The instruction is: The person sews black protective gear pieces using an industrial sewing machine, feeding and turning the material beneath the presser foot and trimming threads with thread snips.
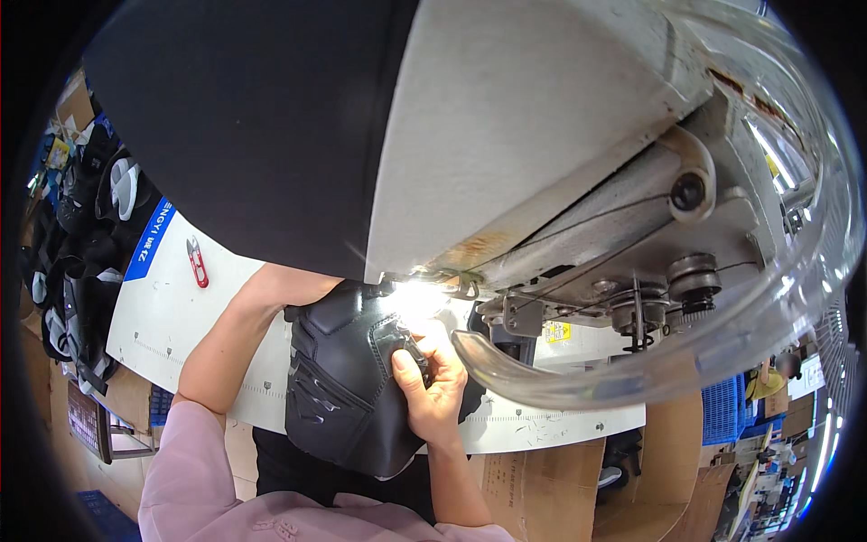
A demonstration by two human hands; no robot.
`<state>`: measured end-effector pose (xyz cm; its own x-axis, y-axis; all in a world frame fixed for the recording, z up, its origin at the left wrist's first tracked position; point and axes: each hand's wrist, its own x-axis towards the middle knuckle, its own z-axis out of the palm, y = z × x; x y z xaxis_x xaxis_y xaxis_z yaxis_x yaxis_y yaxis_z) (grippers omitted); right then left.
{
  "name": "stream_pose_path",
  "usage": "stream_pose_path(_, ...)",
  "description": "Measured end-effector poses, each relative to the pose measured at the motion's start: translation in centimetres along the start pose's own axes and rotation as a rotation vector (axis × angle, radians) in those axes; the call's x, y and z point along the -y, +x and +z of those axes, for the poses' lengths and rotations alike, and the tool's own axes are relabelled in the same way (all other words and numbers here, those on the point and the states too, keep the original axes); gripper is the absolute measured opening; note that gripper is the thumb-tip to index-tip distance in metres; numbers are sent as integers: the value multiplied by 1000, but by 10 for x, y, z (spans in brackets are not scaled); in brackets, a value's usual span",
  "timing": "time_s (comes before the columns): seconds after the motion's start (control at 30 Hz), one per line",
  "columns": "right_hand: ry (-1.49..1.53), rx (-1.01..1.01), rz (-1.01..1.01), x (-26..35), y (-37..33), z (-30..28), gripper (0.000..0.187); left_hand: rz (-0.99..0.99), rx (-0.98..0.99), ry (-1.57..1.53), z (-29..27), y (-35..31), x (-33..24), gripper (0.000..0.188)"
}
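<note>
A black, leather-like stitched piece (339, 361) with curved panels and seams lies on the white table under the sewing machine head (542, 117). My right hand (433, 384) is closed on its right edge, thumb on top and fingers curled, close below the bright lamp glare. From the left, my left hand (302, 282) reaches over the far edge of the piece. Its fingers are hidden behind the dark part of the machine, so their grip does not show. Glare covers the spot where the needle area meets the piece.
Red-handled thread snips (197, 264) lie on the white table (163, 312) at left. Black shoe parts (86, 289) are heaped beyond its left edge. A clear curved guard (596, 384) crosses the right side. Cardboard boxes (542, 483) stand below, blue crates (722, 411) farther right.
</note>
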<state>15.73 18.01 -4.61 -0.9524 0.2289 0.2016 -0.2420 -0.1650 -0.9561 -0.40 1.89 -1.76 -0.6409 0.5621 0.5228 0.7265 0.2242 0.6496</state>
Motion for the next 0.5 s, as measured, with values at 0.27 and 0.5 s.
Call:
stream_pose_path(0.27, -48, -15, -96, -2, 0, 2, 11, 76, -119, 51, 7, 1, 3, 10)
stream_pose_path(0.5, -112, -35, -117, -5, -4, 6, 9, 50, -85, 6, 5, 4, 1, 11)
